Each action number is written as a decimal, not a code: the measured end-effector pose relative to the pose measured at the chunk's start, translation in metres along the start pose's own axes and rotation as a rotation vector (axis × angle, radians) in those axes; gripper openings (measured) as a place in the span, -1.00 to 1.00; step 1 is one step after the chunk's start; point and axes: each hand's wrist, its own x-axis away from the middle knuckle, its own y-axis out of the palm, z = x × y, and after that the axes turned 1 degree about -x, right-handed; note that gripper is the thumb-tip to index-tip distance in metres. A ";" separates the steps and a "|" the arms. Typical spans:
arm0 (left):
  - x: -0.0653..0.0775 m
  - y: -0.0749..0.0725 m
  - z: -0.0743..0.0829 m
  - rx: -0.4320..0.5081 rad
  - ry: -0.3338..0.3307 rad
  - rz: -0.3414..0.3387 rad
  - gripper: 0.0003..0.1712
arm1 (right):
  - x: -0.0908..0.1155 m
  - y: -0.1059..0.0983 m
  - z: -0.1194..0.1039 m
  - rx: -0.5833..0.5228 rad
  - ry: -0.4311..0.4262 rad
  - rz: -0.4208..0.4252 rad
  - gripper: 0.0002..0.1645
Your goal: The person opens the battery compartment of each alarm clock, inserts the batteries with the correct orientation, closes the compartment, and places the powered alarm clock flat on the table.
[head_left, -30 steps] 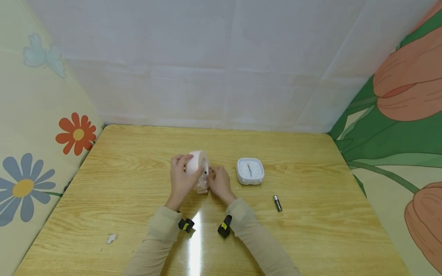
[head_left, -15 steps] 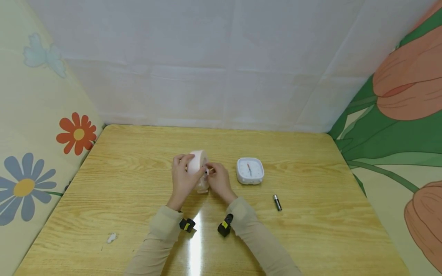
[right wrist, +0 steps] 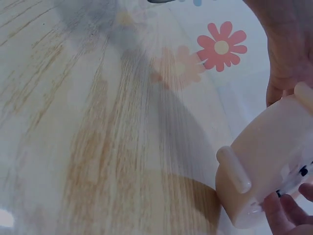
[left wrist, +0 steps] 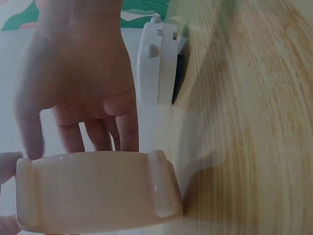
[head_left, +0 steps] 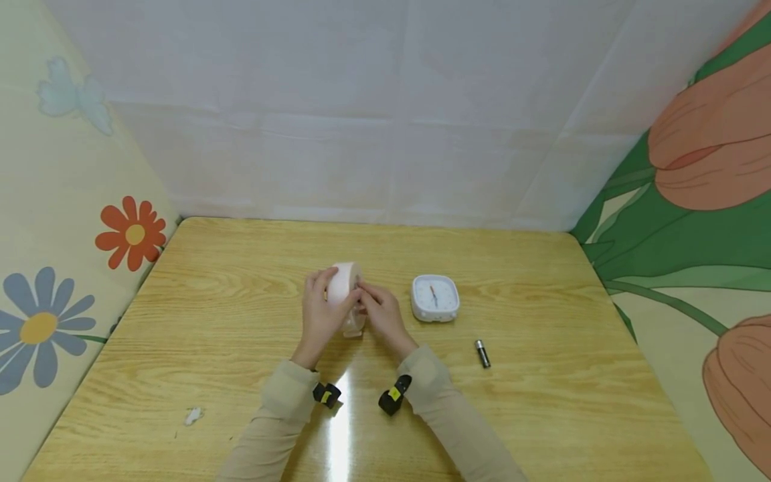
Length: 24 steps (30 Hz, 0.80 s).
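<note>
My left hand (head_left: 320, 309) grips a pale pink clock (head_left: 342, 284) upright over the table, thumb on the near side and fingers over its far edge. In the left wrist view the clock's smooth side (left wrist: 98, 191) shows two rounded feet. My right hand (head_left: 385, 318) is at the clock's right-facing side, its fingertips right against it. The right wrist view shows the right fingertips (right wrist: 276, 213) beside dark spots in a recess of the clock (right wrist: 269, 137); I cannot tell whether they pinch something small there. The left hand (right wrist: 293, 58) shows behind the clock in that view.
A white clock (head_left: 436, 298) with a dial stands right of the hands. Nearer the front right lies a black and silver battery (head_left: 482, 354). A small whitish patch (head_left: 193, 416) marks the wooden table (head_left: 572, 402) at left front. A white backdrop (head_left: 361, 134) stands behind.
My right hand's fingertips have moved up and slightly left along the clock's right-facing side, now covering more of it. The left hand keeps its hold, almost unmoved.
</note>
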 end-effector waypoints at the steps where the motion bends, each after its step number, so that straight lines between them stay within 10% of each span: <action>1: 0.000 0.000 -0.001 0.005 0.009 -0.002 -0.41 | 0.002 0.000 -0.005 0.003 0.006 -0.003 -0.62; 9: 0.002 -0.003 -0.003 0.114 0.018 -0.021 -0.56 | 0.011 0.003 -0.023 0.057 0.022 0.022 -0.57; 24: -0.001 0.000 -0.012 0.417 -0.421 -0.197 -0.45 | -0.004 -0.002 0.009 0.124 0.023 0.008 -0.47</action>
